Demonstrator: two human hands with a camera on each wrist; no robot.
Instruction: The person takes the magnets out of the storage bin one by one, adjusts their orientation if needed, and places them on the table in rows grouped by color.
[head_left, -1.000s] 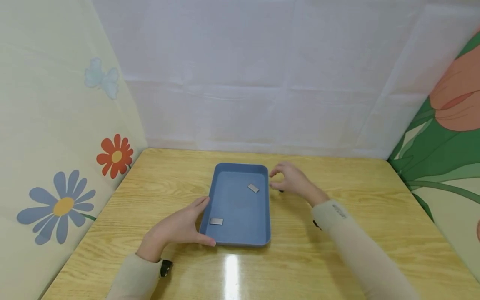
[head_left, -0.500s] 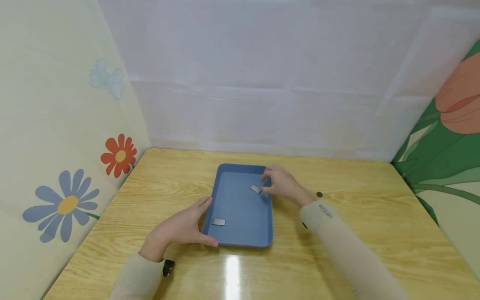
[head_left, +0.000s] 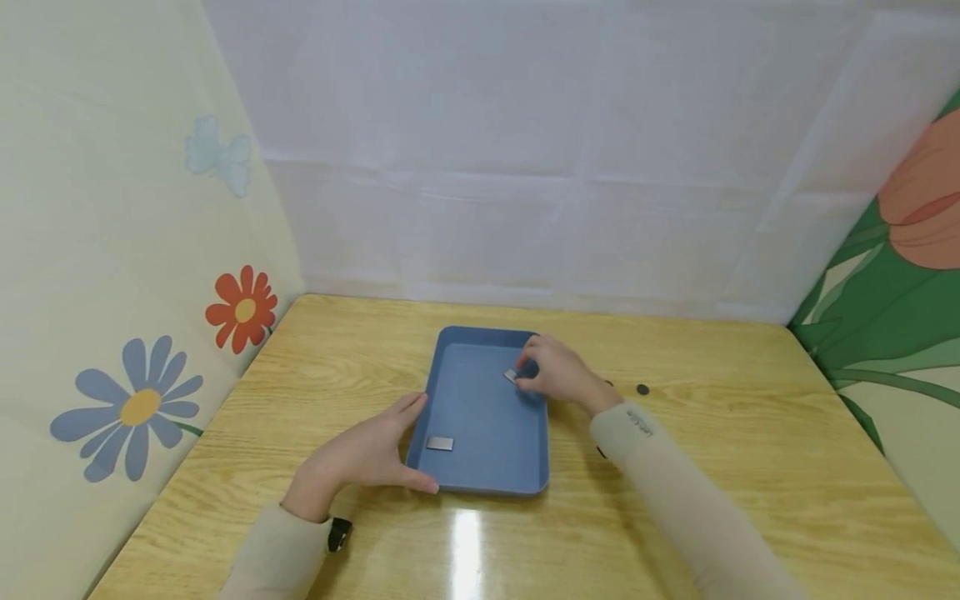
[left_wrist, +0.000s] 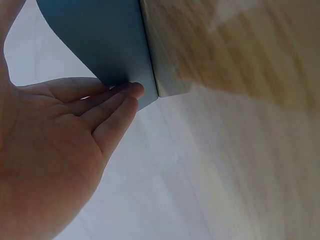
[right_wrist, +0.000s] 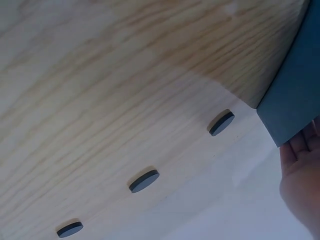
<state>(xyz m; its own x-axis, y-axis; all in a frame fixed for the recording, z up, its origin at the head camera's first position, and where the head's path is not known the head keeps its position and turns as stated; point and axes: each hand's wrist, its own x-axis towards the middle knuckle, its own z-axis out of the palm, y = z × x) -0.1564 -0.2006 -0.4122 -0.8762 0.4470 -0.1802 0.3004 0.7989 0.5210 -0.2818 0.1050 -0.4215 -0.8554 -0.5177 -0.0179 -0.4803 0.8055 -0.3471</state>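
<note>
A blue rectangular tray [head_left: 480, 417] lies on the table, one flat silvery rectangular piece [head_left: 440, 443] near its front left corner. My left hand [head_left: 360, 450] spans that corner, thumb along the front rim and fingers against the left side. In the left wrist view its fingers [left_wrist: 117, 112] lie nearly straight on the tray's outer wall. Over the tray's right rim, my right hand [head_left: 558, 369] pinches a second silvery rectangular piece [head_left: 510, 376] between thumb and curled fingers, close over the tray floor. Those fingertips are hidden in the right wrist view.
Right of the tray lie several small dark round discs: one disc [head_left: 642, 389] shows beyond the right forearm. The right wrist view shows three in a row, the nearest disc [right_wrist: 222, 123] beside the tray's wall. A white cloth [head_left: 540, 167] hangs behind the wooden table [head_left: 735, 433].
My right hand has moved left from beside the tray, over its right rim, to the far silvery piece and taken hold of it. The left hand has stayed on the tray.
</note>
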